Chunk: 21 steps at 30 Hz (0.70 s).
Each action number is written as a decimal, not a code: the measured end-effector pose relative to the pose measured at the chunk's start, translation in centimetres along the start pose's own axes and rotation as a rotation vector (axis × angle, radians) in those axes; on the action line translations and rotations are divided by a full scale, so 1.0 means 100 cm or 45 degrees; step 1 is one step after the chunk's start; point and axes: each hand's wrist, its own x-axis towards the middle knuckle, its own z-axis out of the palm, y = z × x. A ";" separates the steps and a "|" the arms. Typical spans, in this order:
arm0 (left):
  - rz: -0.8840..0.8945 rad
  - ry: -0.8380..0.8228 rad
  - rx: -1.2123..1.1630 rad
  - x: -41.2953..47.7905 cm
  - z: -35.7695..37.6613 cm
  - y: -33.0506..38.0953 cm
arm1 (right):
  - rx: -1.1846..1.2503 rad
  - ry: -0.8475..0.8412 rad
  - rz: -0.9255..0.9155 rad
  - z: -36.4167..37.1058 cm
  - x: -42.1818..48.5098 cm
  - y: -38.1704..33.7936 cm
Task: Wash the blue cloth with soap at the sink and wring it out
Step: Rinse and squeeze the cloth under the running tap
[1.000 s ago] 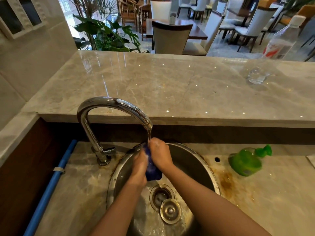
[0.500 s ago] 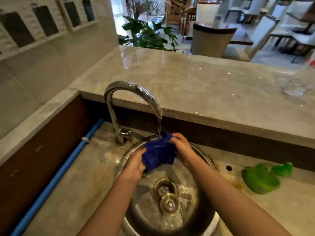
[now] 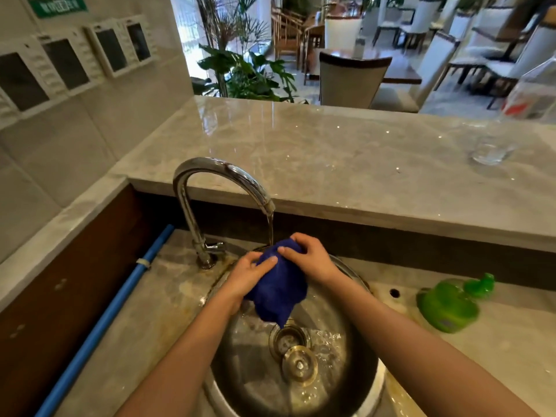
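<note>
Blue cloth hung bunched just below tap spout, stream hitting its top. Left hand gripped its side, thumb across front. Right hand pinched top edge. Cloth looked sodden: soft, limp, probably heavy and slippery. Best held at opposite ends for twisting.

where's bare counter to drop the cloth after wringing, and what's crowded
Free: the lower counter between the blue pipe and the sink; the strip right of it, nearer than the green soap bottle; most of the upper ledge, left of the glass. Crowded: inside the sink, where the left hand and right hand grip the blue cloth under the faucet.
</note>
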 end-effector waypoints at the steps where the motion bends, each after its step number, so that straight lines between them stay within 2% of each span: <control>1: -0.041 -0.062 0.112 -0.001 -0.006 0.000 | 0.021 0.030 -0.014 0.001 0.000 -0.002; 3: -0.056 -0.072 0.157 -0.002 -0.014 -0.003 | 0.092 0.136 0.003 0.005 0.000 -0.004; 6: 0.011 0.075 -0.101 0.001 -0.015 -0.008 | 0.394 0.379 0.269 0.018 0.000 0.004; 7: 0.028 0.116 -0.171 0.005 -0.011 -0.009 | 0.490 0.427 0.372 0.024 0.001 0.007; 9: 0.028 0.195 -0.292 0.014 -0.001 -0.009 | 0.537 0.441 0.430 0.034 0.002 0.009; 13: 0.004 0.325 -0.396 0.035 0.026 -0.003 | 0.323 0.329 0.216 0.060 0.005 0.002; 16: 0.057 0.427 -0.402 0.044 0.038 0.000 | 0.098 0.450 0.152 0.069 0.013 0.000; 19: 0.086 0.486 -0.348 0.049 0.042 0.007 | 0.036 0.588 0.092 0.064 0.021 0.001; 21: 0.108 0.477 -0.340 0.047 0.045 0.012 | 0.042 0.584 0.066 0.059 0.025 0.001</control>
